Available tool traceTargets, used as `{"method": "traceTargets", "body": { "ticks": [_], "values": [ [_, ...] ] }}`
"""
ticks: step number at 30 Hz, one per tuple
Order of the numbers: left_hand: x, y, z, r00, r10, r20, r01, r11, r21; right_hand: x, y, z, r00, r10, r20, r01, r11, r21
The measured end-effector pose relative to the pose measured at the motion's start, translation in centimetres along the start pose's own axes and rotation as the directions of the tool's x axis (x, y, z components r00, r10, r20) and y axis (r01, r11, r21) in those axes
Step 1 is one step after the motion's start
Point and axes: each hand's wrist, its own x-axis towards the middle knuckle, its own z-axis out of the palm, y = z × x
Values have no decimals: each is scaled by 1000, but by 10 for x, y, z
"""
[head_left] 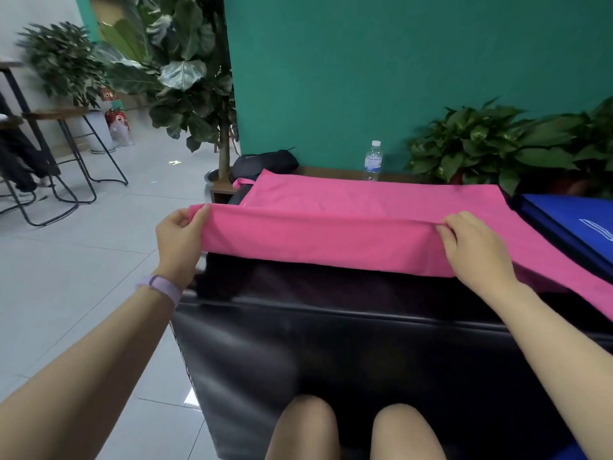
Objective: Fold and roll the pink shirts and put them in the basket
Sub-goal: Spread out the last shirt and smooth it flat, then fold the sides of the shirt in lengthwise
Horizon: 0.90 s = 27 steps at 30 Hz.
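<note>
A pink shirt (371, 200) lies spread across the middle of the frame on a black padded bench (331, 343), its far edge reaching toward the green wall (365, 61) and its right side running off toward the lower right. The near edge is lifted and turned over toward the far side, so a folded band hangs in front. The left hand (177, 240), at centre left, has its fingers (199, 215) clenched on the left end of that raised fold. The right hand (474, 250), at centre right, pinches the same fold line between thumb and fingertips. Both hands are grasping the shirt, roughly level with each other.

The step in hand looks like the first lengthwise fold. To do it well, both hands should travel together so the crease stays straight and parallel to the far edge; if one hand leads, the band will skew and the later roll will come out cone-shaped. Light tension between the hands should flatten the slack showing along the top of the fold. Lay the edge down, then smooth outward before letting go.

A blue folded item (570, 234) sits touching the shirt's right side, so keep the cloth from dragging over it. A water bottle (373, 161) stands beyond, well clear. No basket is in view
</note>
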Motion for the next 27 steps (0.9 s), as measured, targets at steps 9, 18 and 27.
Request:
{"method": "traceTargets", "body": {
  "ticks": [9,18,27],
  "values": [
    [86,-25,86,997,60,-46,-23,820,572,112,31,74,957,129,260,-140,990,25],
    [131,-87,132,1000,-4,10,-8,327,945,110,66,177,920,165,357,-196,979,54],
    [116,-89,122,993,33,117,-122,229,966,91,69,172,935,139,327,-194,971,140]
  ]
}}
